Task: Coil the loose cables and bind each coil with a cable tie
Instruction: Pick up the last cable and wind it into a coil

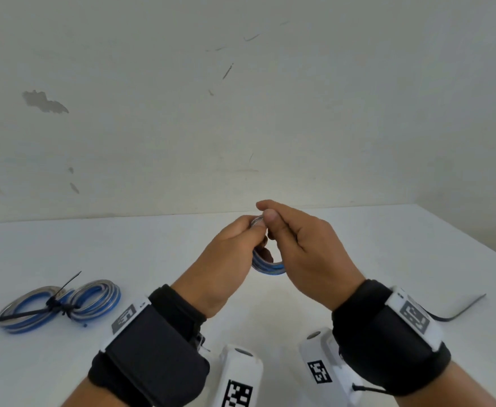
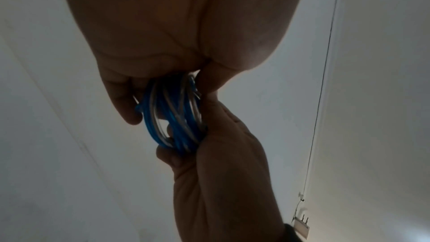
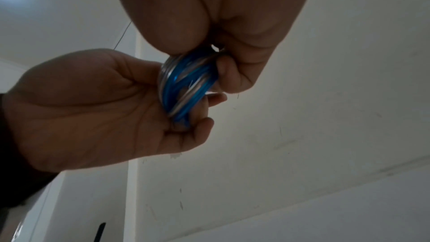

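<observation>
A small coil of blue and silver cable (image 1: 269, 264) hangs in the air above the white table (image 1: 358, 245), held between both hands. My left hand (image 1: 235, 245) grips the coil's left side, fingers curled round the strands (image 2: 177, 117). My right hand (image 1: 296, 239) pinches its top with thumb and forefinger and curls round its right side (image 3: 186, 84). Much of the coil is hidden by the fingers. A second coil (image 1: 61, 305), pinched into a figure of eight, lies at the left of the table with a black cable tie (image 1: 56, 304) round its middle.
A loose black cable tie (image 1: 461, 309) lies on the table to the right, partly behind my right wrist. A scuffed white wall (image 1: 241, 113) rises behind the table. The table's right edge (image 1: 476, 239) runs diagonally near the right hand.
</observation>
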Tool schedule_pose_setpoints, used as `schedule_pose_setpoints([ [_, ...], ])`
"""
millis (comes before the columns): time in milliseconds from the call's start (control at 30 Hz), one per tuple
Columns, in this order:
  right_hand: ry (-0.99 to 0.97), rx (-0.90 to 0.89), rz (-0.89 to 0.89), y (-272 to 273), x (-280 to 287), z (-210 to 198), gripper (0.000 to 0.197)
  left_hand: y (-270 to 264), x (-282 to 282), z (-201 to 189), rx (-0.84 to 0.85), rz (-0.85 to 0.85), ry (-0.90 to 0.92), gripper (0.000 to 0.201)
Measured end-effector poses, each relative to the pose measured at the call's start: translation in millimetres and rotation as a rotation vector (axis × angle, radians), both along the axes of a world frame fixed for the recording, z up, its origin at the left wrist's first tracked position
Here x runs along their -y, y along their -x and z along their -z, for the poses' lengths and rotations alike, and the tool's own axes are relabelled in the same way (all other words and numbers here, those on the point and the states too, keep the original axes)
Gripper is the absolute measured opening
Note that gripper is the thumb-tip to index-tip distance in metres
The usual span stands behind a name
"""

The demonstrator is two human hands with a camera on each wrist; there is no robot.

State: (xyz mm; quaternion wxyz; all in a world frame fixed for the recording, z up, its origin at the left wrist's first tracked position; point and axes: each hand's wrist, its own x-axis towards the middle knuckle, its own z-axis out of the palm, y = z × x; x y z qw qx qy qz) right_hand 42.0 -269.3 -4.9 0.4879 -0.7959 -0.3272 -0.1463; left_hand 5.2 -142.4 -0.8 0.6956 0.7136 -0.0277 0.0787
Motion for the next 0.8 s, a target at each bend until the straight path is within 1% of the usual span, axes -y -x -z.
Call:
schedule_pose_setpoints([
  [67,-0.010,0.026,0.003,2.2,-0.1,-3.0,0.029,-0.3,0.7,-4.1,-0.006,0.034,0.140,0.030],
  [133,-0.012,-0.009,0.011,1.9,-0.2,-4.3,0.025,0.3,1.7,-7.7,-0.009,0.044,0.219,0.035],
  [267,-0.067,-0.045,0.021,3.3,0.6,-5.3,0.019,1.4,4.7,-5.7,0.062,0.001,0.145,0.034],
  [333,-0.099,-0.099,-0.026,2.3,1.6,-6.5,0.018,1.6,3.3,-6.4,0.096,-0.015,0.131,0.033],
  [400,-0.106,-0.188,-0.118,-0.3,4.6,-7.8,0.018,0.3,-0.7,-8.2,0.121,-0.043,0.160,0.031],
  [500,-0.034,-0.249,-0.191,-1.4,6.4,-8.8,0.030,-0.6,-5.8,-10.0,0.156,-0.072,0.253,0.030],
  [600,0.019,-0.160,-0.135,0.7,3.5,-6.9,0.032,0.4,-7.0,-10.2,0.118,-0.033,0.298,0.032],
  [700,0.020,-0.054,-0.063,0.2,2.6,-5.3,0.035,1.5,-5.4,-11.8,0.033,0.020,0.281,0.035],
  [800,0.023,-0.001,-0.036,0.2,2.6,-2.6,0.037,2.6,1.3,-11.2,-0.028,0.030,0.265,0.030],
])
